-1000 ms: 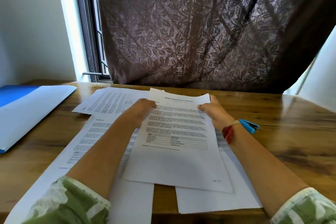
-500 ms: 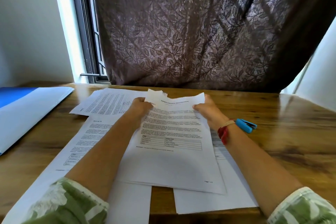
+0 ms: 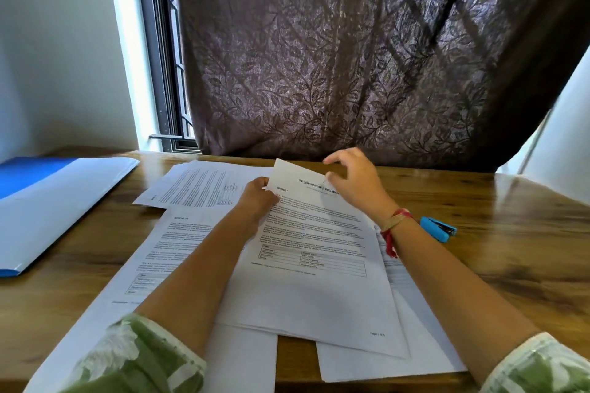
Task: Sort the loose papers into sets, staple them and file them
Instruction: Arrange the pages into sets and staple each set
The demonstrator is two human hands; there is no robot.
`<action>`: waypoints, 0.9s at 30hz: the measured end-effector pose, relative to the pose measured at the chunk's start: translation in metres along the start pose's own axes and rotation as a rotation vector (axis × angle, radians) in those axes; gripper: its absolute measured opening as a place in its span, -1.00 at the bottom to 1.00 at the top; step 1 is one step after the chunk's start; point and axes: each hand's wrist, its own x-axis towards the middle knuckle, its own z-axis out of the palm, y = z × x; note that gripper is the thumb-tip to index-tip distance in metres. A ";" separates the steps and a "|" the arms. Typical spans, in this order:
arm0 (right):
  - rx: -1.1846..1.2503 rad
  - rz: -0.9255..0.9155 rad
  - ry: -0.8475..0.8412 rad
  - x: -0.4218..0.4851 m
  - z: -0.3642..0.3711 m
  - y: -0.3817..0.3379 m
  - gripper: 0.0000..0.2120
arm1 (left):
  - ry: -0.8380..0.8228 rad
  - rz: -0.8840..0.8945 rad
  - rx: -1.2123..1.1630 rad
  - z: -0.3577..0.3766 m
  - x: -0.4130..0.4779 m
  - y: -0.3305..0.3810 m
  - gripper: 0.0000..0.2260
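Left grip [image 3: 258,198] pinches top-left edge of white printed paper set [image 3: 319,290]; right grip [image 3: 352,183] curled over top edge, hold unclear. Small blue plastic stapler [image 3: 439,229] just beside right wrist, right grip nearer.

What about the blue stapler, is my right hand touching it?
Apart. The head view shows the right hand over the top sheet's far edge, while the blue stapler lies on the table beside the forearm, fingers well clear of it.

1. Table [image 3: 510,217]: varnished wood, glossy, reflecting light.
2. Papers [image 3: 313,297]: smooth, matt white paper.
3. Curtain [image 3: 319,73]: woven cloth, leaf-patterned, with a faint sheen.
4. Stapler [image 3: 438,229]: shiny blue plastic.
5. Folder [image 3: 48,201]: smooth, plastic-looking cover.
6. Sleeve [image 3: 137,357]: soft printed cloth.
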 end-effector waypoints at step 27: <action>0.468 0.479 -0.038 0.005 -0.021 0.048 -0.74 | 0.045 0.031 -0.055 0.001 0.016 -0.017 -0.71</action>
